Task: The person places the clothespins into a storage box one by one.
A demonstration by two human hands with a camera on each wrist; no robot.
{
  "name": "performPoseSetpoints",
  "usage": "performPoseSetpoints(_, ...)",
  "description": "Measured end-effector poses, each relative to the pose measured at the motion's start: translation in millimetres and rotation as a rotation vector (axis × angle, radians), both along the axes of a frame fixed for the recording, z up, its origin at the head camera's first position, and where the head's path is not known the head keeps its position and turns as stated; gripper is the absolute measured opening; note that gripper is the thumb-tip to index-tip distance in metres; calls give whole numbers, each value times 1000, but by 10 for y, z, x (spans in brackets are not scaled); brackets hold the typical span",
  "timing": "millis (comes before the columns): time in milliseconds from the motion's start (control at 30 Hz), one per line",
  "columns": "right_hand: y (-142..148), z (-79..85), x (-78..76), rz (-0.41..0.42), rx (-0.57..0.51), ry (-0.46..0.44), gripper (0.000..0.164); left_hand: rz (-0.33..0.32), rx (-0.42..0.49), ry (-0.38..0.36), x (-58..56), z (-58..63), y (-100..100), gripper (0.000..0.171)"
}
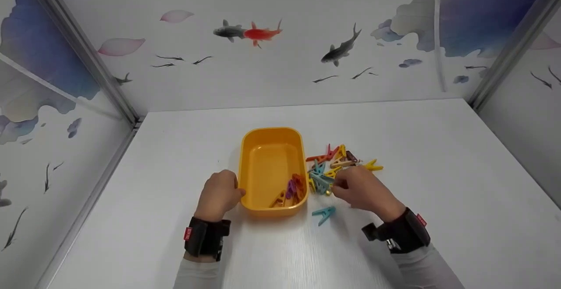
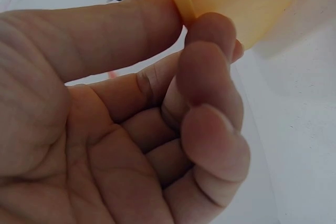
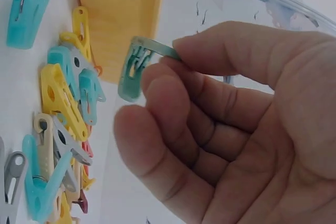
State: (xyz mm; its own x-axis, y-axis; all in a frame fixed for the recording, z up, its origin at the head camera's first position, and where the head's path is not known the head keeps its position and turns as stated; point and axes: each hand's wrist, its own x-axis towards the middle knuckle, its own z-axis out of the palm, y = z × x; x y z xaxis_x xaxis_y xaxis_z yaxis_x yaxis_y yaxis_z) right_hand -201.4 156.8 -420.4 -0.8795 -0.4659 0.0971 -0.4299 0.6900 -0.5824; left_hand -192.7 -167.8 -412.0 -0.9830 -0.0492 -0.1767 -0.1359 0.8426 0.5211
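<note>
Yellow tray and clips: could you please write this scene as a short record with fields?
tray: yellow, between the hands
left hand: pinches the tray's left rim
right hand: pinches a green clip
inside tray: orange and purple clips, near right corner
pile: mixed-colour clips, right of tray
apart: one blue clip, nearer the person
table: white

The bare left grip [image 1: 218,194], lower left of centre, and bare right grip [image 1: 366,189], lower right, are both curled into a pinch.
</note>
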Motion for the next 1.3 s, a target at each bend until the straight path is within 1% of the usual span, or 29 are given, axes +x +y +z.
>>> performPoseSetpoints(200, -74, 9, 14, -18, -37, 129, 18, 12, -3, -20, -9, 5, 6, 13)
performPoseSetpoints(267, -104, 2, 18, -18, -49, 152, 18, 16, -2, -23, -12, 6, 7, 13)
performPoseSetpoints(433, -180, -17, 28, -15, -77, 177, 16, 16, -4, -23, -13, 12, 0, 13)
performPoseSetpoints(700, -308, -71, 36, -14, -94, 168, 13, 5, -8, -1, -7, 8, 2, 12)
performPoseSetpoints(1000, -513, -85, 25, 10, -107, 165, 12, 8, -13, -11, -17, -3, 8, 12)
performPoseSetpoints(1167, -599, -103, 26, 22, -95, 176, 11, -3, -19, -2, -17, -10, 0, 12)
performPoseSetpoints(1300, -639, -120, 27, 12, -90, 161, 10, -1, -19, 1, -16, -13, 0, 12)
